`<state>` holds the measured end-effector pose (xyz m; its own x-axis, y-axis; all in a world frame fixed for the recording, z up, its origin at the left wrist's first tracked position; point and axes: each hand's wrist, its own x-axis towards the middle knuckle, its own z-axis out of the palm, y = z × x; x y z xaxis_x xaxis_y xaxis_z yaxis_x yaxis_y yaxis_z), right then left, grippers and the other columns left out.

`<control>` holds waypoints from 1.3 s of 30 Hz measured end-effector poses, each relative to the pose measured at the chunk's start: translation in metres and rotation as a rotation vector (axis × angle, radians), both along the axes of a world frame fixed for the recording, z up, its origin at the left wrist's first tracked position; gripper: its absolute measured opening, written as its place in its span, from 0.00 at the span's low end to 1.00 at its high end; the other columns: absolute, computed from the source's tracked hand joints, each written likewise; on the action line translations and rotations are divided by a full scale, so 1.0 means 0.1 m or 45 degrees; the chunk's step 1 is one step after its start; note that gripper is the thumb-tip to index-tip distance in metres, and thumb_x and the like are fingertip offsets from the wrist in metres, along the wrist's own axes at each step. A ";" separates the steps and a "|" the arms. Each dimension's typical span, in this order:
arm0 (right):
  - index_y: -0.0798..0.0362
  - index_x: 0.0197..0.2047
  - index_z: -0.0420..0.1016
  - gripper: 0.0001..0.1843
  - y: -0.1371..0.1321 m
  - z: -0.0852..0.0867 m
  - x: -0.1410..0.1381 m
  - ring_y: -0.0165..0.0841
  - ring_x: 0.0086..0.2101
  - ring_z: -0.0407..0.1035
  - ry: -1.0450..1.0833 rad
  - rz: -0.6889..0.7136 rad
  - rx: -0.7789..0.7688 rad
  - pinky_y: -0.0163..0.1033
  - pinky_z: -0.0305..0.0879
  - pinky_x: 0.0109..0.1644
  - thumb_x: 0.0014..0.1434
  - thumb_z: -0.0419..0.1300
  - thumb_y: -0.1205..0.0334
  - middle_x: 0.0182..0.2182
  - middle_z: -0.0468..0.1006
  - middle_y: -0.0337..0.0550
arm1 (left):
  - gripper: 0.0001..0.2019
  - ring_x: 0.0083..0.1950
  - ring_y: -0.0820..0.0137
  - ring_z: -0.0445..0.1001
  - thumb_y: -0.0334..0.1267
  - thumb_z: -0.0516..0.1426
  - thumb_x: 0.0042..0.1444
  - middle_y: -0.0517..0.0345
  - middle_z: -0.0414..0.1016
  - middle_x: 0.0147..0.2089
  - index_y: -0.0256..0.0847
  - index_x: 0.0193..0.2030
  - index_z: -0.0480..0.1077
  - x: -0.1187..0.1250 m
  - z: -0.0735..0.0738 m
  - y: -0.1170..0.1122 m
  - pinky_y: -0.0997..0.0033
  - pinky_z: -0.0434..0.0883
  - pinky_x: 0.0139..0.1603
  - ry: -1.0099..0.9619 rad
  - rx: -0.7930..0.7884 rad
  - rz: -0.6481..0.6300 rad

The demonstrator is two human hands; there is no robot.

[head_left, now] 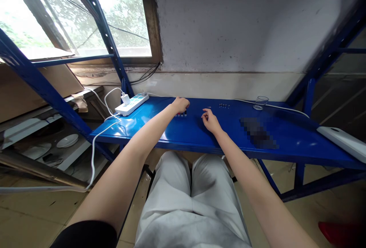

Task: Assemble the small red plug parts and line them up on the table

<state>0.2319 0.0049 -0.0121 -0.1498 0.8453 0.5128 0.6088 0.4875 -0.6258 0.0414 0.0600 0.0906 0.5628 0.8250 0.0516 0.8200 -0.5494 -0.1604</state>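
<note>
My left hand (180,105) reaches over the far part of the blue table, its fingers curled down together. Whatever they grip, if anything, is too small to make out. Just under its fingertips stands a short row of small capped pieces (180,115), red and dark with pale ends. My right hand (211,121) hovers near the table's middle, its fingers loosely bent and apart, with nothing visible in them. A tiny light-coloured piece (209,107) lies just beyond it. Several tiny metallic pieces (224,106) are set out in rows to its right.
A white power strip (132,104) with a plugged-in charger sits at the left of the blue table (183,133). On the right are a clear glass (260,103), a blurred dark object (257,132) and a white device (343,141). Blue rack posts frame both sides.
</note>
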 end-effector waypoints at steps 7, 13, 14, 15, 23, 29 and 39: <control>0.54 0.54 0.57 0.20 0.00 -0.01 0.00 0.36 0.33 0.68 0.010 -0.001 0.013 0.41 0.64 0.36 0.57 0.47 0.61 0.35 0.73 0.48 | 0.10 0.50 0.60 0.68 0.34 0.55 0.52 0.46 0.74 0.46 0.37 0.41 0.72 0.01 0.04 -0.11 0.63 0.57 0.52 -0.218 0.131 -0.086; 0.55 0.52 0.58 0.20 0.00 0.00 -0.01 0.35 0.32 0.69 0.029 -0.005 0.036 0.40 0.64 0.37 0.56 0.47 0.62 0.34 0.73 0.48 | 0.13 0.46 0.66 0.71 0.38 0.48 0.58 0.50 0.75 0.42 0.37 0.40 0.72 0.10 -0.12 -0.40 0.67 0.62 0.49 -0.820 0.225 -0.262; 0.55 0.52 0.59 0.19 0.00 0.01 -0.02 0.35 0.32 0.69 0.029 -0.014 0.029 0.40 0.64 0.37 0.56 0.47 0.62 0.34 0.73 0.48 | 0.13 0.44 0.67 0.71 0.39 0.48 0.58 0.51 0.75 0.41 0.38 0.40 0.72 0.11 -0.21 -0.47 0.69 0.64 0.47 -0.973 0.226 -0.239; 0.55 0.50 0.60 0.18 -0.01 0.02 -0.02 0.35 0.32 0.69 0.029 -0.024 0.021 0.40 0.64 0.37 0.56 0.47 0.63 0.34 0.73 0.47 | 0.14 0.40 0.69 0.72 0.41 0.48 0.59 0.52 0.76 0.39 0.38 0.39 0.72 0.13 -0.31 -0.53 0.71 0.65 0.44 -1.129 0.209 -0.190; 0.52 0.44 0.65 0.13 -0.03 0.04 -0.02 0.33 0.30 0.68 0.026 -0.036 -0.055 0.37 0.63 0.34 0.55 0.47 0.64 0.30 0.73 0.44 | 0.17 0.18 0.77 0.66 0.48 0.50 0.56 0.60 0.70 0.20 0.38 0.29 0.70 0.13 -0.85 -0.78 0.78 0.63 0.21 -1.825 -0.082 0.208; 0.52 0.42 0.66 0.12 -0.01 0.01 -0.01 0.33 0.29 0.68 0.037 -0.041 -0.078 0.37 0.62 0.33 0.56 0.47 0.63 0.29 0.74 0.43 | 0.15 0.15 0.79 0.64 0.45 0.51 0.55 0.61 0.70 0.18 0.38 0.26 0.69 0.08 -0.84 -0.79 0.79 0.61 0.19 -1.888 -0.118 0.279; 0.52 0.41 0.66 0.12 -0.04 0.03 -0.02 0.32 0.29 0.68 0.009 -0.053 -0.097 0.37 0.62 0.33 0.56 0.47 0.64 0.28 0.74 0.42 | 0.14 0.15 0.78 0.64 0.44 0.52 0.55 0.61 0.70 0.18 0.37 0.26 0.69 0.08 -0.82 -0.82 0.79 0.61 0.19 -1.860 -0.131 0.276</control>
<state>0.2302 0.0011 -0.0092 -0.1104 0.8874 0.4476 0.6231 0.4127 -0.6645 0.0497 -0.0221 0.0083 -0.0665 0.9193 0.3879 0.2825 -0.3555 0.8910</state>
